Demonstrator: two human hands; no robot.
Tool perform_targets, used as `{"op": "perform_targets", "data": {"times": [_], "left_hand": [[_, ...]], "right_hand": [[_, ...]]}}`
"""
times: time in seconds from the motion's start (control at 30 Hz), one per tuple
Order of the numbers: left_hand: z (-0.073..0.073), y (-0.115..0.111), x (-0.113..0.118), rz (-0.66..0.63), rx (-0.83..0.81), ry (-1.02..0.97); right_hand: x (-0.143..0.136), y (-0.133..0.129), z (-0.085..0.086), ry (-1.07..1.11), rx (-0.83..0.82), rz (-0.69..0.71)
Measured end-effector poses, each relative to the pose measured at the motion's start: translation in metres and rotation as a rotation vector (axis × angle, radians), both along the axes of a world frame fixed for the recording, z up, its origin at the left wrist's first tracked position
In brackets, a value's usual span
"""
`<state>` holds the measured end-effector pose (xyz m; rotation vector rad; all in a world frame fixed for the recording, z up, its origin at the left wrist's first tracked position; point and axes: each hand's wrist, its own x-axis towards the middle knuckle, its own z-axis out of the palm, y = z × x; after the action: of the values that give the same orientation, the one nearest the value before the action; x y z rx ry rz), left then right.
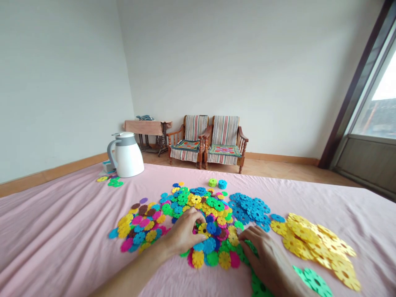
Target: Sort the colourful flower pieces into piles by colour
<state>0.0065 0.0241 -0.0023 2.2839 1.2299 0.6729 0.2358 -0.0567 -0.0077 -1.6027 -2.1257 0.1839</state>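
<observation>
A mixed pile of plastic snowflake discs (209, 245) in several colours lies on the pink cloth. My left hand (187, 231) rests over the middle of this pile, its thumb and forefinger curved with a gap between them. Beside that gap is a yellow snowflake disc (202, 229); I cannot tell if the fingers touch it. My right hand (266, 251) is at the pile's right edge, fingers stretched leftward and the thumb apart. Partly hidden under it are green snowflake discs (259, 287). Nothing shows held in either hand.
Blue discs (249, 209) and yellow discs (315, 239) form heaps to the right, with green discs (315, 281) nearer me. Two short disc stacks, one lime (212, 182), one blue (222, 184), stand behind. A white jug (129, 156) stands back left. Two chairs (224, 140) are beyond.
</observation>
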Motion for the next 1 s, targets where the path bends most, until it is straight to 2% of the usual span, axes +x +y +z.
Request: {"op": "perform_targets", "data": {"times": [0.13, 0.3, 0.43, 0.63, 0.7, 0.77, 0.9, 1.0], "left_hand": [[0.0, 0.001, 0.0, 0.02, -0.041, -0.085], [0.004, -0.003, 0.001, 0.028, -0.045, -0.355], [0.009, -0.019, 0.01, -0.094, -0.17, -0.504], [0.012, -0.043, 0.024, -0.238, -0.27, -0.479], [0.012, -0.042, 0.023, -0.218, -0.245, -0.463], [0.009, -0.035, 0.019, -0.153, -0.212, -0.468], [-0.001, -0.016, 0.009, -0.03, -0.174, -0.5], [-0.003, -0.01, 0.003, -0.011, -0.123, -0.442]], "right_hand": [[-0.001, 0.0, 0.001, -0.003, 0.025, 0.0], [-0.003, -0.003, 0.005, 0.07, 0.082, 0.019], [-0.013, -0.008, 0.007, 0.219, 0.124, 0.09], [-0.032, -0.014, 0.01, 0.424, 0.077, 0.148], [-0.025, -0.01, 0.012, 0.439, 0.086, 0.065], [-0.007, -0.004, 0.014, 0.438, 0.126, -0.1], [0.054, 0.011, 0.013, 0.295, 0.195, -0.482], [0.1, 0.015, 0.009, 0.146, 0.232, -0.646]]}}
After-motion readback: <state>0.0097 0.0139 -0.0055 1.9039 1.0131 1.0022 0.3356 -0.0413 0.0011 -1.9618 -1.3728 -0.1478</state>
